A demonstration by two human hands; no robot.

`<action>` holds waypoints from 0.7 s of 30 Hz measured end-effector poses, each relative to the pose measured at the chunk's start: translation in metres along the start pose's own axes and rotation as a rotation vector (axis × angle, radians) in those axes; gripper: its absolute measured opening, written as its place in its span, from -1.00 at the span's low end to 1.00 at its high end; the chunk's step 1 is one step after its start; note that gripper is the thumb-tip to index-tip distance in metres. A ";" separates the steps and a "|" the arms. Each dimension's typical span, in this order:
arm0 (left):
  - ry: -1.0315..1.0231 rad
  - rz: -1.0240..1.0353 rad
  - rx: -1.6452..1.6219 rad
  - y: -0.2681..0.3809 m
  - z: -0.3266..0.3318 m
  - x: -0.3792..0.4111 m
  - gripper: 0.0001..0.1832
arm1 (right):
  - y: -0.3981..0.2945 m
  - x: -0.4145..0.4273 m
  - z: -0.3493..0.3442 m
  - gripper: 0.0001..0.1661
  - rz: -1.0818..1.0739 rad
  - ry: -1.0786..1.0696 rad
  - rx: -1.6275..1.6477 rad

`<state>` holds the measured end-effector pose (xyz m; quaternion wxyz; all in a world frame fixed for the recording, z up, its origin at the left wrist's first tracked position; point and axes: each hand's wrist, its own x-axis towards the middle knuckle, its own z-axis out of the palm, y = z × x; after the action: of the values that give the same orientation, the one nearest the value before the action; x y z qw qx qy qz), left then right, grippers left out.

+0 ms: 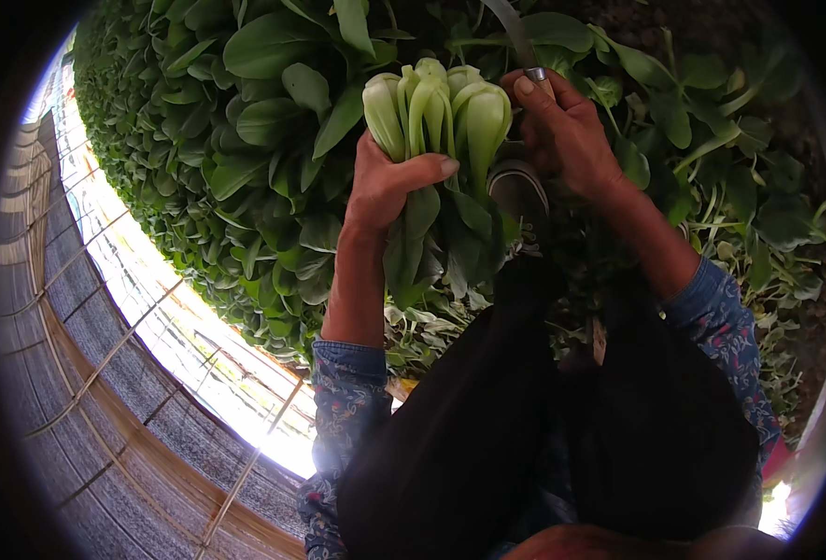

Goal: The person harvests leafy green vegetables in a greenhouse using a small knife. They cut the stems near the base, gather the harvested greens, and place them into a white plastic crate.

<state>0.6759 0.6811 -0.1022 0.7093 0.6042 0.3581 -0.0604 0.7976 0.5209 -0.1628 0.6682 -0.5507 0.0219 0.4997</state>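
Several heads of green bok choy (427, 112) are bunched in my left hand (392, 175), their pale cut bases upward and their dark leaves hanging down. My left thumb lies across the stalks. Just right of the bunch, my right hand (567, 126) grips a sickle or curved knife (516, 31) by its wooden handle, near the metal collar. The blade points up and runs out of the top of the picture. My right fingertips are close to the rightmost head; whether they touch it I cannot tell.
Dense leafy plants (259, 126) grow to the left. Loose leaves (707, 133) lie on soil at the right. My shoe (518, 196) is below the bunch, and my dark-clad knees fill the lower middle. A framed sheet structure (146, 392) curves along the left rim.
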 end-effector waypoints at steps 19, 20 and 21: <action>0.165 -0.022 1.660 -0.002 -0.066 0.033 -0.26 | 0.040 0.090 0.027 -0.44 0.236 -0.341 -0.220; 0.173 -0.012 1.648 -0.003 -0.069 0.031 -0.26 | 0.040 0.092 0.032 -0.44 0.237 -0.322 -0.246; 0.177 0.004 1.629 -0.007 -0.071 0.032 -0.26 | 0.041 0.095 0.034 -0.45 0.240 -0.295 -0.277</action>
<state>0.6650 0.7545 -0.1271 0.0174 0.9331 0.2555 -0.2525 0.7988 0.6040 -0.2338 0.5183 -0.5516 -0.0793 0.6487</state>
